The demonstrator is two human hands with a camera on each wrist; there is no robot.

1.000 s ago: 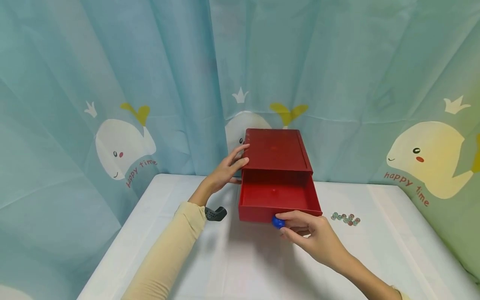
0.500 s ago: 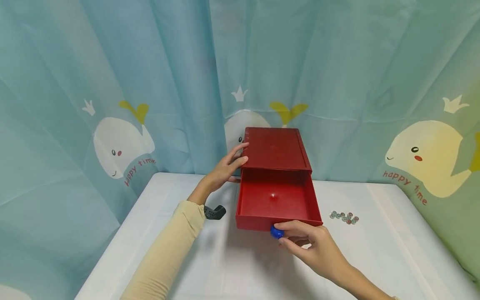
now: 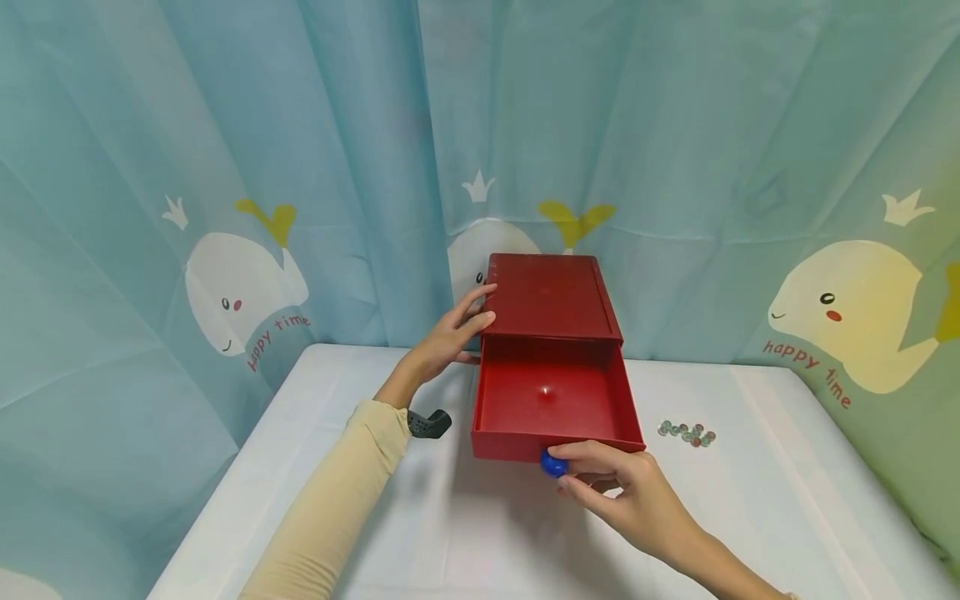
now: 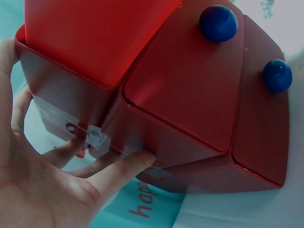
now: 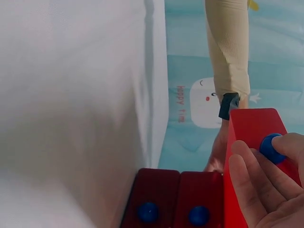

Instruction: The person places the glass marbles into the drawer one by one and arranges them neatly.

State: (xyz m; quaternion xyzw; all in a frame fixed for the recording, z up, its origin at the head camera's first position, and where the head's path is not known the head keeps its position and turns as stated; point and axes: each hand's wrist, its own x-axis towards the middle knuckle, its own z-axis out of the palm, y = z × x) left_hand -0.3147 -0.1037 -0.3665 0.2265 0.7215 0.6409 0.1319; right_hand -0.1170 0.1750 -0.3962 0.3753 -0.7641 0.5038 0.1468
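A red drawer cabinet (image 3: 551, 296) stands at the back of the table, its top drawer (image 3: 558, 404) pulled out with nothing inside. My right hand (image 3: 637, 500) pinches the round blue knob (image 3: 553, 463) on that drawer's front between thumb and fingers. My left hand (image 3: 442, 346) rests against the cabinet's left side near the top, fingers spread. From the left wrist, the left hand (image 4: 52, 185) touches the dark red side wall, and two lower drawers show shut, each with a blue knob (image 4: 218, 23). Seen from the right wrist, fingers curl beside the drawer's knob (image 5: 271, 148).
Several small glassy, flat beads (image 3: 687, 433) lie on the white table (image 3: 750, 500) right of the cabinet. A dark strap-like piece (image 3: 430, 425) shows by the left wrist. Behind the table hangs a blue-green curtain (image 3: 360, 167) printed with whales.
The top drawer has slid farther out toward me, drawn by the right hand on its knob, mostly in the first half second. The left hand has stayed on the cabinet's side.
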